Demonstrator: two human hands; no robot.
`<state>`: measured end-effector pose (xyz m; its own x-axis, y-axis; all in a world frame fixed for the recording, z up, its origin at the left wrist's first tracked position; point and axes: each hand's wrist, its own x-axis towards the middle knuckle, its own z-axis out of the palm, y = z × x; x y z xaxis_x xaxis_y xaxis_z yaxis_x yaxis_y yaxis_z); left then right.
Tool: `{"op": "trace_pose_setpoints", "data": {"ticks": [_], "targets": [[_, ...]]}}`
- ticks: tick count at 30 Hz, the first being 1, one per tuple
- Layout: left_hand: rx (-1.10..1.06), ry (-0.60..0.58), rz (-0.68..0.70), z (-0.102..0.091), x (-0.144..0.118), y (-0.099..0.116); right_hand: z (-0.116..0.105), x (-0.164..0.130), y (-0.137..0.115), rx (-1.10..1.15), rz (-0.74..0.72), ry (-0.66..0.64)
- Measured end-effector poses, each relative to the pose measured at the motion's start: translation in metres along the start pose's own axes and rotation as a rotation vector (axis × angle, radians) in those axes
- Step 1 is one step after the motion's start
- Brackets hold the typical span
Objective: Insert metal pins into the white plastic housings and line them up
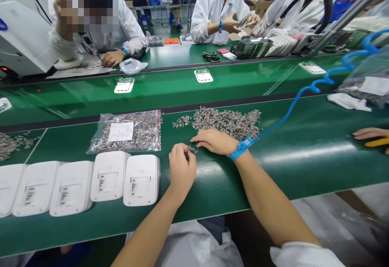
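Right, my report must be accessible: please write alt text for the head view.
A person's left hand holds small metallic parts; the right hand is at the edge of a pile of similar parts on a green work surface. At left lie a bag of parts and white casings.

1. The piled small parts (226, 122) look like grey metal, rough in mass.
2. The bag (144, 132) is glossy clear plastic; its label (120, 131), matt paper.
3. The housings (141, 178) are smooth white plastic.
4. The worktop (288, 153) looks smooth and glossy.
5. The sleeve (304, 255) is creased matt cloth.
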<state>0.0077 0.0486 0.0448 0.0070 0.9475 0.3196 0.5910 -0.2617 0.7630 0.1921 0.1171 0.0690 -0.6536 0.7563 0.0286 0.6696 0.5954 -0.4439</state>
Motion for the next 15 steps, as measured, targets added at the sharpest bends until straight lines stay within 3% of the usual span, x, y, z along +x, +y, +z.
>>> {"op": "trace_pose_setpoints", "data": {"ticks": [6, 10, 15], "targets": [[-0.308, 0.095, -0.15, -0.001, 0.001, 0.002, -0.001, 0.001, -0.002, -0.128, 0.095, -0.009], [-0.497, 0.124, -0.178, -0.002, 0.002, 0.003, 0.0, -0.002, 0.004, -0.153, 0.178, 0.038], [-0.512, 0.147, -0.204, -0.003, 0.002, 0.0, -0.002, -0.006, 0.012, -0.064, 0.17, 0.098]]}}
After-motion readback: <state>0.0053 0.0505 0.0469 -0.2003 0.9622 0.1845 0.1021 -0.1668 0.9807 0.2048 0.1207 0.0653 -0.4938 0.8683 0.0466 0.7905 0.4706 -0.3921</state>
